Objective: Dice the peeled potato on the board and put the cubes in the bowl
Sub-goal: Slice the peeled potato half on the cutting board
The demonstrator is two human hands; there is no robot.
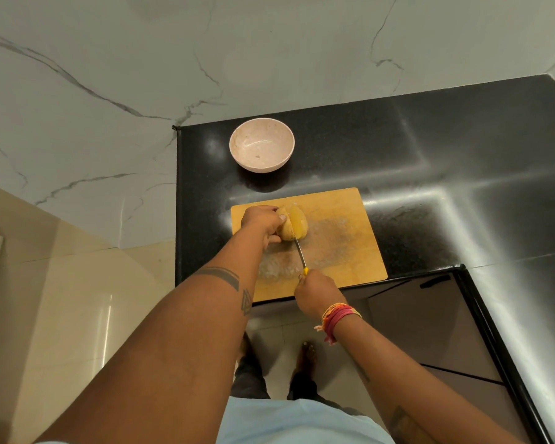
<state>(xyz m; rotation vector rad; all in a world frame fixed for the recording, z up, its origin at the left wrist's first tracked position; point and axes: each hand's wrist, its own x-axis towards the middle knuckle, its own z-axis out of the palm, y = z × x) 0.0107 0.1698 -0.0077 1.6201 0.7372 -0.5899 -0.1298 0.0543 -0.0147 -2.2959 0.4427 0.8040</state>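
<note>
On wooden board (pixel 340 248), left hand (pixel 261 221) grips smooth potato (pixel 293 224), right hand (pixel 316 291) holds knife (pixel 300 253)

You have one wooden cutting board (pixel 340 251) on the black counter (pixel 430 161). On the board sits one peeled potato (pixel 293 224), its cut halves not fully parted. You have one knife (pixel 300 253), its blade in the potato. You have one bowl (pixel 261 144), holding zero cubes. Two hands are in view: one left hand (pixel 261 222) and one right hand (pixel 316 291). The right wrist carries one bundle of thread bands (pixel 335 318).
</note>
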